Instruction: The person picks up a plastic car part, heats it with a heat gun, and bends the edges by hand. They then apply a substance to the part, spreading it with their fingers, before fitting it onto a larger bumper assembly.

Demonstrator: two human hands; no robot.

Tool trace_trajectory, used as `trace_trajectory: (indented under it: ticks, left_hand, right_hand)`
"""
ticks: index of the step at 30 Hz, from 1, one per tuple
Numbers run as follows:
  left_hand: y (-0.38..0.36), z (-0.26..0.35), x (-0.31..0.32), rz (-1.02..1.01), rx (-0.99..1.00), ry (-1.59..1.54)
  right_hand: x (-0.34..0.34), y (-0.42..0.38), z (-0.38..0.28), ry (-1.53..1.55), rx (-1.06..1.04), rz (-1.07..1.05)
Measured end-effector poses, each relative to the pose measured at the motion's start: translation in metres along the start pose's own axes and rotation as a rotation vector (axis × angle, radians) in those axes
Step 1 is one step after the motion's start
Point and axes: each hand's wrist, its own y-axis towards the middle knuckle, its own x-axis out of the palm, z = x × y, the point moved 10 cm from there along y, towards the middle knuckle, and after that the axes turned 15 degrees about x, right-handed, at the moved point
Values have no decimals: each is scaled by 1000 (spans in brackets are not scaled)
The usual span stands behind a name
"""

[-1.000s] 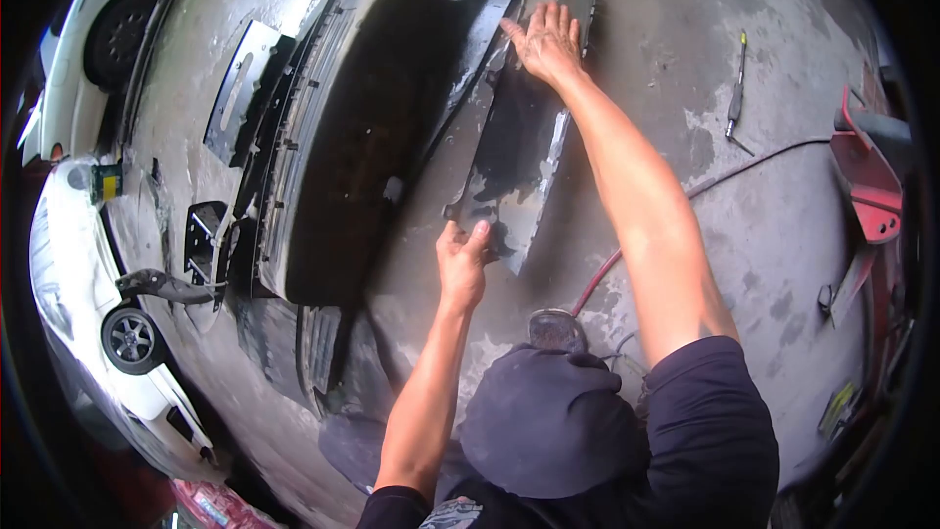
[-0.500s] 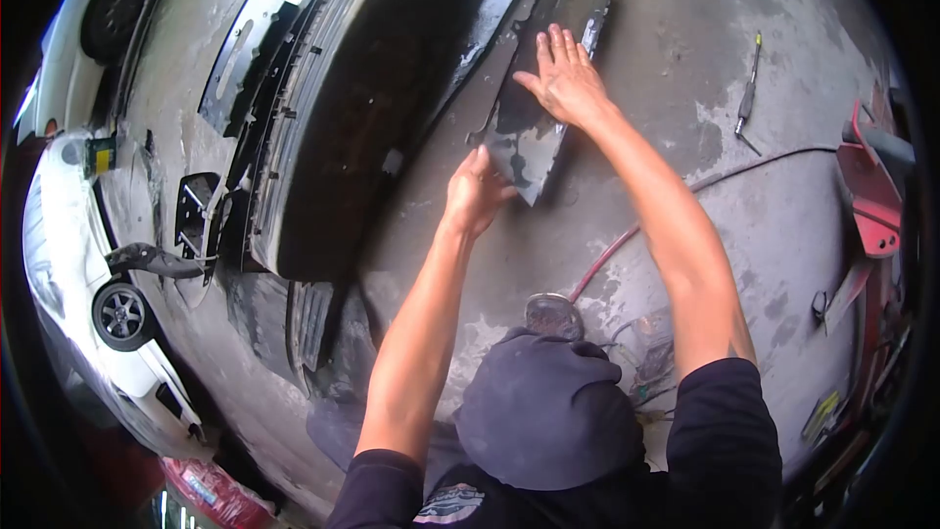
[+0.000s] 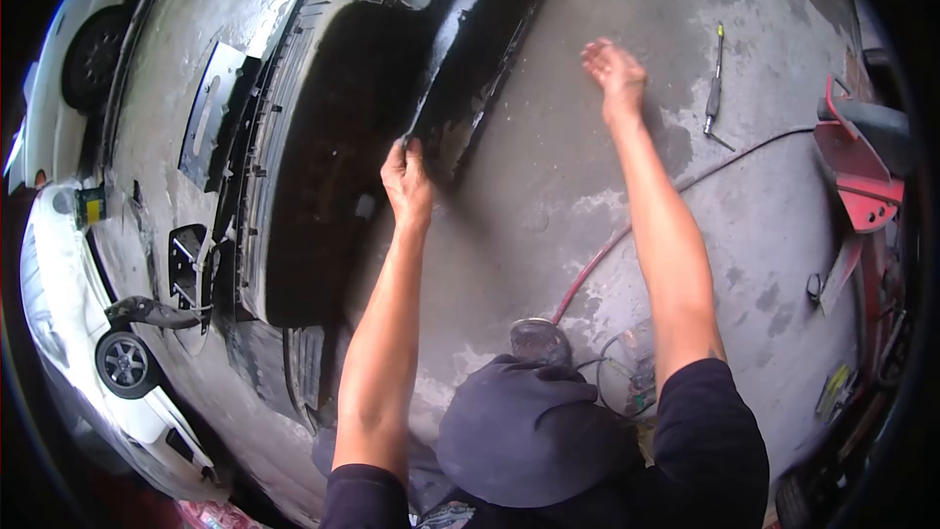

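Fingers and thumb of my left hand [image 3: 407, 181] pinch the near end of a long, dark panel [image 3: 480, 98], which tilts up on edge beside a large dark bumper [image 3: 338, 157]. To the right of the panel, apart from it, my right hand [image 3: 615, 73] hangs over the grey floor, somewhat blurred. Its fingers are slightly bent, and nothing shows in them. The panel's far end runs out at the top of the view.
A thin tool with a yellow-green tip [image 3: 716, 88] lies at the right, near a red hose [image 3: 597, 257]. A round tool [image 3: 540, 341] lies by the capped head. Red metal equipment [image 3: 862, 176] stands far right; a white car [image 3: 73, 304] is at the left.
The panel has moved left and tipped up, with my left hand now pinching its end. My right hand has come off the panel and moved to the right.
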Motion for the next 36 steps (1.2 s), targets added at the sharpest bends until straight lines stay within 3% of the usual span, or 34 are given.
trace_trajectory:
  ticks: [1, 3, 4, 5, 7, 9, 11, 12, 13, 14, 15, 17, 18, 21, 25, 27, 30, 31, 33, 34, 36]
  left_hand:
    - [-1, 1, -1, 1, 3, 7]
    - [-13, -17, 14, -61, -195, -198]
    - [-17, -26, 16, -31, -291, -179]
    - [-17, -27, 20, -33, -293, -174]
    - [-26, -39, 27, 18, -411, -319]
    - [-22, -48, 29, 44, -440, -384]
    - [-16, -49, 30, 138, -342, -415]
    - [-17, -56, 32, 80, -333, -362]
    - [-25, -44, 37, 47, -466, -325]
    - [-29, -23, 49, 57, -516, -437]
    - [-33, -10, 63, 63, -565, -550]
    - [-21, -16, 78, 26, -493, -608]
    - [-10, -12, 77, 35, -358, -500]
    - [-11, -11, 67, 5, -457, -464]
    - [-17, -5, 73, -81, -433, -433]
    - [-25, -13, 76, -111, -451, -428]
    - [-29, 6, 93, -168, -522, -563]
    - [-23, 1, 91, -172, -511, -564]
    - [-25, -14, 95, -167, -621, -789]
    - [-25, -5, 98, -205, -520, -803]
    - [-32, 6, 100, -207, -624, -759]
  right_hand:
    - [-16, 21, 7, 203, 103, 94]
    - [-19, 33, 43, 292, 37, 249]
    - [-2, 29, 55, 289, 55, 143]
    - [33, 21, 78, 306, 236, -182]
    - [54, -10, 107, 507, 463, -48]
    - [73, -43, 82, 601, 418, -15]
    - [83, -66, 71, 691, 374, 29]
    - [97, -70, 58, 606, 288, -35]
    - [110, -75, 52, 517, 205, -95]
    - [129, -84, 52, 269, 116, -111]
    - [152, -95, 47, -576, -401, -74]
    - [190, -151, 64, -1350, -670, -19]
    - [181, -163, 87, -1289, -609, -75]
    - [158, -227, 122, -1543, -454, -340]
    - [149, -190, 79, -1714, -608, -138]
    - [151, -140, 42, -1667, -555, -63]
    - [149, -131, 66, -1688, -683, -12]
    - [155, -160, 77, -1753, -740, -137]
    - [164, -218, 99, -1577, -737, -457]
    - [164, -219, 103, -1587, -679, -500]
    - [167, -194, 82, -1642, -672, -437]
